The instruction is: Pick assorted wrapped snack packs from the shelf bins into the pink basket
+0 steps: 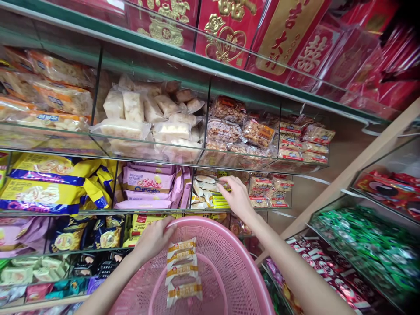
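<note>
My left hand (153, 238) is closed on the rim of a pink plastic basket (244, 245), at its back left. Inside the basket lies a short column of white-and-orange wrapped snacks (183, 273). Reaching past the basket, my right hand (234, 194) is at a shelf compartment of small white and yellow packets (204, 188). Its fingers are bent together at the packets' right side, and what lies between the fingertips is too small to make out. Purple cookie packs (149, 181) fill the compartment to the left.
Glass shelf edges (157, 154) cross just above my right hand. Higher up are bagged pale snacks (131, 105), nut bars (225, 129) and red envelopes (226, 26). A wooden post (354, 162) slants at the right, beside green-wrapped candy (370, 240).
</note>
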Demonstrator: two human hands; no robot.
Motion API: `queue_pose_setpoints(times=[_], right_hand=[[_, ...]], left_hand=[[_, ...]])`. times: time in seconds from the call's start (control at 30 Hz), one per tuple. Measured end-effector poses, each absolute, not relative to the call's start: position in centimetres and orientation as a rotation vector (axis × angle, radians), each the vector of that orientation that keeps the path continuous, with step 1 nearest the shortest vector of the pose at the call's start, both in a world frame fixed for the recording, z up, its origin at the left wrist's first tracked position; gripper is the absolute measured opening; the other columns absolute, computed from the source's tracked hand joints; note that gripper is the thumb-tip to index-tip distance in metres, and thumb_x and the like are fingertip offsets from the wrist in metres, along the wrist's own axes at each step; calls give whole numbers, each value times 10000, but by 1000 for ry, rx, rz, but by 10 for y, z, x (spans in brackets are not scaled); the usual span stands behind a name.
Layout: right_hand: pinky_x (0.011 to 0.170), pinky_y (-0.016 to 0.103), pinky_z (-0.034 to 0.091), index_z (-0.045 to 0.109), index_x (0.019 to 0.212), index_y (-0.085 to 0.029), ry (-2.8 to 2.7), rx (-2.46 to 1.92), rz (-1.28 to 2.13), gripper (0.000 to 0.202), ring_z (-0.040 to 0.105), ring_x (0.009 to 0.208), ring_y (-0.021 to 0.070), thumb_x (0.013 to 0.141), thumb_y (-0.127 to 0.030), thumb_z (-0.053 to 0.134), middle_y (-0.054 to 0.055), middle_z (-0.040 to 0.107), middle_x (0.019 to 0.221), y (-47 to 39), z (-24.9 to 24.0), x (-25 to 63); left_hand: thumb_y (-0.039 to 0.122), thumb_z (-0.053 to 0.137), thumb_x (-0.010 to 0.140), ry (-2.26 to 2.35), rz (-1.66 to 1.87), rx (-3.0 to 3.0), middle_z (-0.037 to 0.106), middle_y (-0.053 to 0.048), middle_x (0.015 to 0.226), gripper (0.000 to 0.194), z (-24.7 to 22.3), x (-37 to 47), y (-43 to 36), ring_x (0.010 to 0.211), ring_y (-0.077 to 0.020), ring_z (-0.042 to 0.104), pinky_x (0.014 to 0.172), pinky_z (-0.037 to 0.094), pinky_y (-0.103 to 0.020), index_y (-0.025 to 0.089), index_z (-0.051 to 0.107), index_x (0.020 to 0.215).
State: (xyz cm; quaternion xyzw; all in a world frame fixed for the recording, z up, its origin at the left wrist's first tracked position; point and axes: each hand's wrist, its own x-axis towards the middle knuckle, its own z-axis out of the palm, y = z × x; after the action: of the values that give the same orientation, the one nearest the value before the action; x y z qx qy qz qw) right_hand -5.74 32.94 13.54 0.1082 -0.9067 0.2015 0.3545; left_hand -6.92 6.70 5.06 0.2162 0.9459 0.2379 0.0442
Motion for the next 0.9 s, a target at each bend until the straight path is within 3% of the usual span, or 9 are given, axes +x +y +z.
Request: queue_pose_setpoints(times=[0.27, 0.5, 0.73, 0.9], right_hand=[[888, 392, 410, 614, 1062, -179, -2515, 266, 437, 282, 550, 1004, 251, 830, -325, 548, 96, 644, 1065, 328, 135, -97], [839, 361, 439, 629, 1055, -181, -2572, 370, 406, 271, 590, 941, 236, 835, -321, 554, 95, 650, 1041, 330, 138, -105], [890, 332, 430, 608, 1100, -192, -2584, 539, 450, 269, 587, 1002, 201, 856, -266, 521, 78, 640, 1097, 344, 138, -107], [871, 345, 444, 594, 1119, -202, -2527, 518, 535, 283, 599, 967, 200, 867, -285, 495, 77, 648, 1087, 342, 134, -107]], left_hand=[[421, 301, 877, 2905, 705, 606, 705, -91, 954, 380, 53, -66, 61, 940, -267, 641, 755, 431, -332, 224, 582, 1041], [398, 311, 871, 2895, 714, 575, 697, -105, 994, 372, 55, -64, 60, 955, -271, 638, 779, 436, -345, 207, 581, 1044], [407, 309, 870, 2904, 718, 539, 697, -100, 995, 380, 56, -64, 57, 957, -277, 636, 782, 431, -353, 214, 579, 1055], [427, 312, 874, 2909, 747, 543, 698, -85, 981, 371, 54, -66, 55, 924, -238, 644, 767, 435, -315, 229, 580, 1039]])
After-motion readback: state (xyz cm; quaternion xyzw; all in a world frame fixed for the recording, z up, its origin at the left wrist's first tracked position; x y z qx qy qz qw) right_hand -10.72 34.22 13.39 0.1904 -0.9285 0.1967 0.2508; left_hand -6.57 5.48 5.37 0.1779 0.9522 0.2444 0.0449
